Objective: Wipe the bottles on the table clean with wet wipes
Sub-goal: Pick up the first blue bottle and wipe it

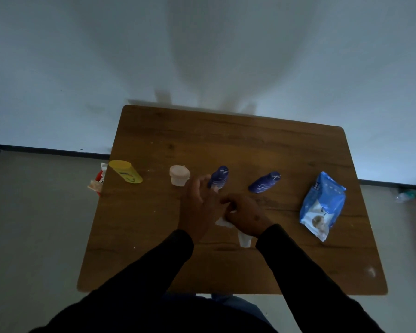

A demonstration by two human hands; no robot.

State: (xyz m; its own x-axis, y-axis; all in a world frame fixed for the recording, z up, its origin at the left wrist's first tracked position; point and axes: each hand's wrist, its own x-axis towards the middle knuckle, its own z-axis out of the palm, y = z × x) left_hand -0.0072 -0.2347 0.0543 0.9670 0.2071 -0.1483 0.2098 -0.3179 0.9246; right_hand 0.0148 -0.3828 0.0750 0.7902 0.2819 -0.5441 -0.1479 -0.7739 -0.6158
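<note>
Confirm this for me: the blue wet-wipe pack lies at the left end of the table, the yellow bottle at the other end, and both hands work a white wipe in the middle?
Not quite. The head view shows the wet-wipe pack at the right end of the table and the yellow bottle at the left. The left hand and right hand do work a white wipe in the middle.

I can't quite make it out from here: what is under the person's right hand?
A crumpled white wet wipe lies under the right hand, its fingers curled on it, above the wooden table. Bits stick out below and left of the hand; the rest is covered. The left hand is open alongside.
</note>
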